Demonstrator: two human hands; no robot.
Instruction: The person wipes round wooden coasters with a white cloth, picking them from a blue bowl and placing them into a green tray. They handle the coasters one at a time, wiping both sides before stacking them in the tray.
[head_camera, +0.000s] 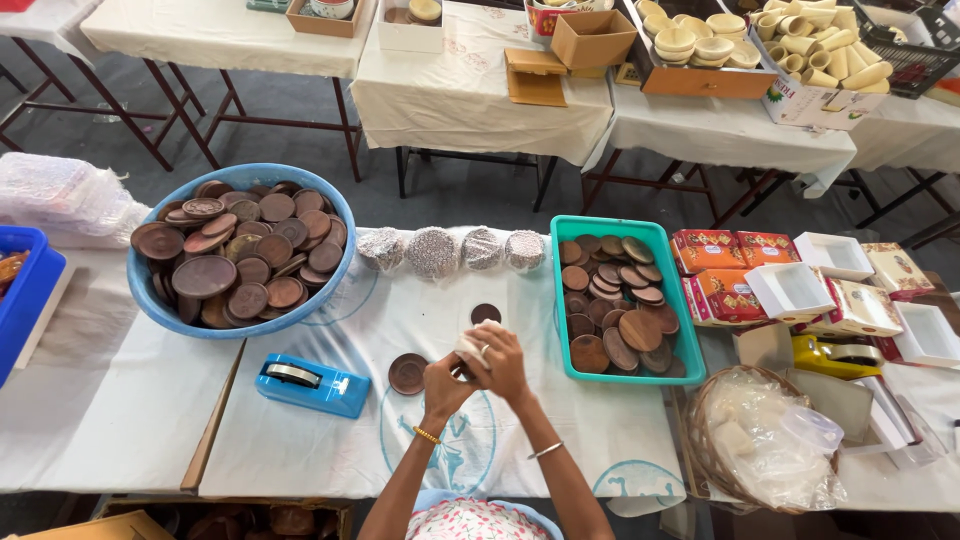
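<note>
Grip: both hands, left hand (443, 382) and right hand (502, 362), clamp the wrapped disc (470, 350) | Tip: you keep the wrap taut, folding evenly over the table (330, 440).

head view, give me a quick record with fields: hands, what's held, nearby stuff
left hand: raised over the table, closed on a small item
right hand: pressed against the left, fingers on white wrapping
held item: small, mostly hidden, kind unclear
loose discs: brown disc and smaller dark disc on the cloth
left of hands: blue tape dispenser, blue basin of brown discs
right of hands: teal tray of brown discs
</note>
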